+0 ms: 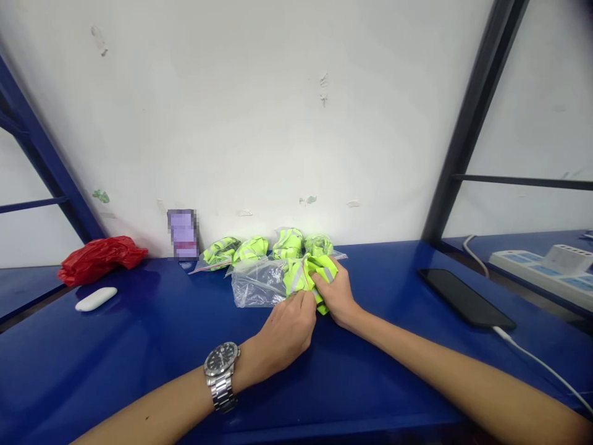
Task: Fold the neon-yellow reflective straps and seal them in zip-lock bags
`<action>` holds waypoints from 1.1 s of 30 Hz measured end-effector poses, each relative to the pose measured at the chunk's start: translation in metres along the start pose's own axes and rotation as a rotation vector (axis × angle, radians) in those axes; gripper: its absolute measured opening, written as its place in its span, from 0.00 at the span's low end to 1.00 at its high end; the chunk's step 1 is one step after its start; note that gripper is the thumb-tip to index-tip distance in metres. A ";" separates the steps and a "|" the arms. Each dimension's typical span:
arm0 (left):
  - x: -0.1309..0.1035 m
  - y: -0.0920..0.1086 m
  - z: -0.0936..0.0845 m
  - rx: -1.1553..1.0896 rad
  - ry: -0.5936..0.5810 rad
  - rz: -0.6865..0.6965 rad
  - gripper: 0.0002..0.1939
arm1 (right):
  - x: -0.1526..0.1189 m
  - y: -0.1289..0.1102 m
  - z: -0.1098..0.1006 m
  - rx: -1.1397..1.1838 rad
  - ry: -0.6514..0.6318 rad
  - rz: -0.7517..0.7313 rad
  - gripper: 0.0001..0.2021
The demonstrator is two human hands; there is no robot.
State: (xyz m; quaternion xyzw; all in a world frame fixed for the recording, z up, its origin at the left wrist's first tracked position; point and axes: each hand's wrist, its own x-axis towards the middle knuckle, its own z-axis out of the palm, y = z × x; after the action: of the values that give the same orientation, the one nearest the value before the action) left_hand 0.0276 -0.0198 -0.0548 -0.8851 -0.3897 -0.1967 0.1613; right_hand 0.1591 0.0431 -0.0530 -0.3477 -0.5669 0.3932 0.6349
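A bright yellow-green vest [297,276] with silver stripes is bunched up near the middle of the blue table [361,377]. My right hand [336,290] wraps round its right side. At its lower edge my left hand [293,324] is closed, with fingertips pinched on the fabric; a metal watch [221,361] is on that wrist. Left of the vest lies a clear plastic bag [257,285], and whether the vest is partly inside it I cannot tell. Behind, along the wall, several similar vests sit in clear bags, one of them a bagged vest [220,252] at the left.
A red plastic bag [102,259] and a white case [96,299] lie at the left. Against the wall leans a phone with a blurred screen [184,235]. To the right are a black phone [466,298] with a white cable [546,364] and a power strip [546,272].
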 end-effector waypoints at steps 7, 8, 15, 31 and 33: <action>0.005 -0.028 -0.044 0.017 0.193 0.147 0.13 | 0.010 0.000 -0.006 0.176 -0.047 0.071 0.16; 0.005 -0.036 -0.048 0.031 0.201 0.125 0.22 | 0.010 -0.001 -0.007 0.199 -0.045 0.094 0.17; -0.001 -0.069 -0.036 0.092 0.048 0.028 0.47 | -0.003 -0.011 -0.003 0.314 -0.302 0.169 0.19; 0.006 -0.041 -0.023 0.158 0.116 0.135 0.29 | -0.007 -0.009 0.005 0.059 -0.564 -0.044 0.28; 0.007 -0.037 -0.022 0.167 0.121 0.140 0.27 | -0.011 -0.006 0.014 -0.014 -0.473 -0.130 0.25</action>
State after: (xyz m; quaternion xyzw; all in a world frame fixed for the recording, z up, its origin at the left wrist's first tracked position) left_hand -0.0014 -0.0013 -0.0274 -0.8801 -0.3317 -0.2047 0.2711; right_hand 0.1457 0.0307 -0.0507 -0.2129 -0.7238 0.4180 0.5060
